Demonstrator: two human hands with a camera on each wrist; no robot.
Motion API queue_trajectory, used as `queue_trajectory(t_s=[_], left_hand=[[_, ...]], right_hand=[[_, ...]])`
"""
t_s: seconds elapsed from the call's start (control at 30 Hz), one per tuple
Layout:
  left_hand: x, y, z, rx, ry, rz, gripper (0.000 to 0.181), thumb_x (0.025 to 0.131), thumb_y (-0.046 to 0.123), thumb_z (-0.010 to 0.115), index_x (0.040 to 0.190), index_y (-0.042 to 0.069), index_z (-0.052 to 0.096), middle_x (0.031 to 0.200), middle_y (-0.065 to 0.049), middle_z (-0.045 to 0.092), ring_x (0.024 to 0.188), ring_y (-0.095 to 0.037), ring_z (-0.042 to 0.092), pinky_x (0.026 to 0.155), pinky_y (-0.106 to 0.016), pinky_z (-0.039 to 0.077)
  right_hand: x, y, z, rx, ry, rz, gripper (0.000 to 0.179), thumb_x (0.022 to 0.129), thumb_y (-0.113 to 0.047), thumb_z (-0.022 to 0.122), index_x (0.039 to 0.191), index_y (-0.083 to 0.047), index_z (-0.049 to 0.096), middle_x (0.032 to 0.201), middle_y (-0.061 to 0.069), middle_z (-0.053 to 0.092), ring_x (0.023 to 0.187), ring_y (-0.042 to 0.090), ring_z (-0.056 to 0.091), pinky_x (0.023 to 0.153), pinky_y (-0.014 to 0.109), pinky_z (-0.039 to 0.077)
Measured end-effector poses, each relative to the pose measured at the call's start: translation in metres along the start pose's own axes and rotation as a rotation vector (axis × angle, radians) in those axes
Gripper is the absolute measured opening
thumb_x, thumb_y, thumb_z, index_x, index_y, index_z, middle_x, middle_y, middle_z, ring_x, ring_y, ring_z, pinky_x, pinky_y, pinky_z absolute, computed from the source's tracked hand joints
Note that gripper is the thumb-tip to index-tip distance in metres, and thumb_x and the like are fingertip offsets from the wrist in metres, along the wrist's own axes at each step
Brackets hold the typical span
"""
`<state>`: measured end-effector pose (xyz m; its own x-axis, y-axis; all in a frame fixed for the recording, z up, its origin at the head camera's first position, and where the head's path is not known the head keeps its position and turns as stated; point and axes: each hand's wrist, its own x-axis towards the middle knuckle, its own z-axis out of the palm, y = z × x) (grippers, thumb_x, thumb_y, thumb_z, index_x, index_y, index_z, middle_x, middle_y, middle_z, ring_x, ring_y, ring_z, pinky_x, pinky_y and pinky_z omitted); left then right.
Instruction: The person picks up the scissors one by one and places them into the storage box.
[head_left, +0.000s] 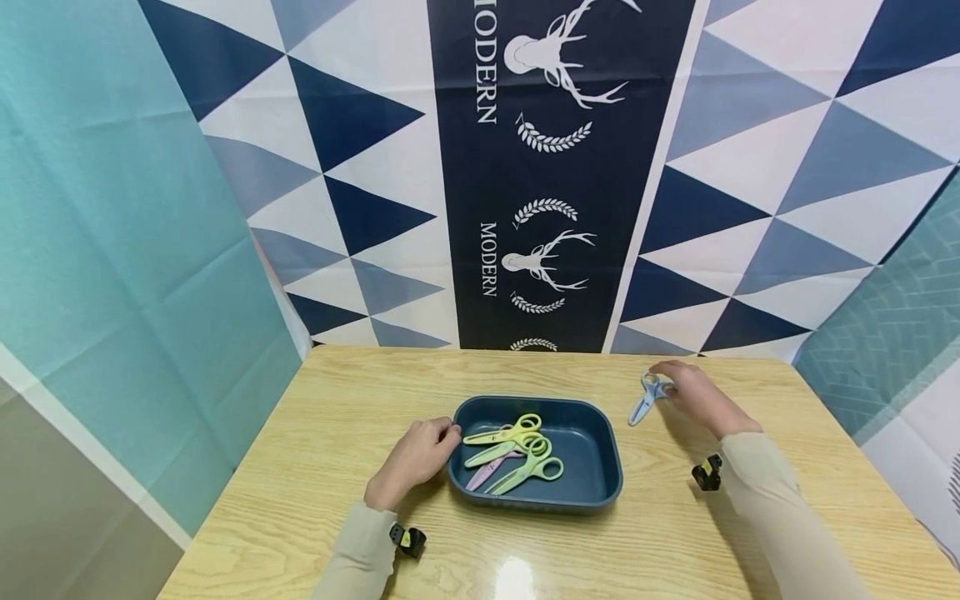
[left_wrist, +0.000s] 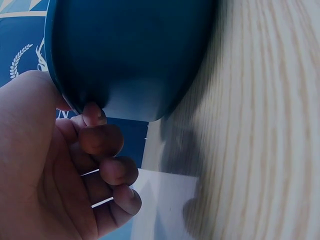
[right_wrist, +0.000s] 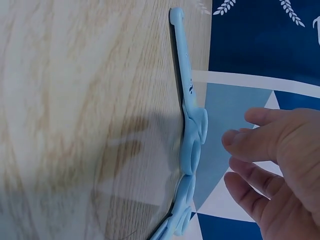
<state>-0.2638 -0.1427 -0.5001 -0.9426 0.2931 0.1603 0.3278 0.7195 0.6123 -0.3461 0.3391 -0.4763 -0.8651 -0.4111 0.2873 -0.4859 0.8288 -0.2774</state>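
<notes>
A dark blue plastic tray [head_left: 581, 458] stands on the table, several pairs of scissors lying in its left half: yellow scissors [head_left: 487, 437], pale green scissors [head_left: 517, 477] and partly covered lilac scissors [head_left: 483, 475] among them. My left hand [head_left: 416, 458] pinches the tray's left rim between thumb and index finger, its other fingers loosely bent below. My right hand [head_left: 701, 400] hovers beside light blue scissors [right_wrist: 186, 75] with parted, slightly bent fingers and nothing between them. A second light blue pair [right_wrist: 183, 200] shows behind the first in the right wrist view; the hand hides it in the head view.
The wood-grain table [head_left: 360, 383] ends at the back against a patterned curtain [head_left: 375, 208] of triangles and stag heads. A teal sheet [head_left: 135, 250] hangs on the left. Both wrists carry small black cameras [head_left: 407, 540].
</notes>
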Motion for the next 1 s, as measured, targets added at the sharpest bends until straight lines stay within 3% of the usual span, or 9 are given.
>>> queue_trajectory(t_s=[0.47, 1.0], left_hand=[[0.0002, -0.0013, 0.0007, 0.011, -0.012, -0.008, 0.037, 0.108, 0.025, 0.049, 0.072, 0.016, 0.050, 0.061, 0.005, 0.041, 0.052, -0.009, 0.040, 0.054, -0.024, 0.034], [0.0012, -0.0007, -0.0011, -0.004, -0.024, -0.022, 0.038, 0.108, 0.028, 0.047, 0.072, 0.017, 0.051, 0.062, 0.005, 0.041, 0.053, -0.009, 0.040, 0.054, -0.024, 0.034]], right_hand=[[0.0050, -0.0065, 0.0031, 0.027, -0.027, 0.005, 0.036, 0.077, 0.021, 0.072, 0.110, 0.009, 0.071, 0.111, 0.030, 0.071, 0.105, 0.051, 0.067, 0.090, 0.060, 0.054], [0.0037, -0.0017, 0.0049, 0.049, -0.057, 0.022, 0.030, 0.081, 0.019, 0.071, 0.106, 0.002, 0.074, 0.102, 0.021, 0.075, 0.097, 0.043, 0.072, 0.082, 0.053, 0.058]])
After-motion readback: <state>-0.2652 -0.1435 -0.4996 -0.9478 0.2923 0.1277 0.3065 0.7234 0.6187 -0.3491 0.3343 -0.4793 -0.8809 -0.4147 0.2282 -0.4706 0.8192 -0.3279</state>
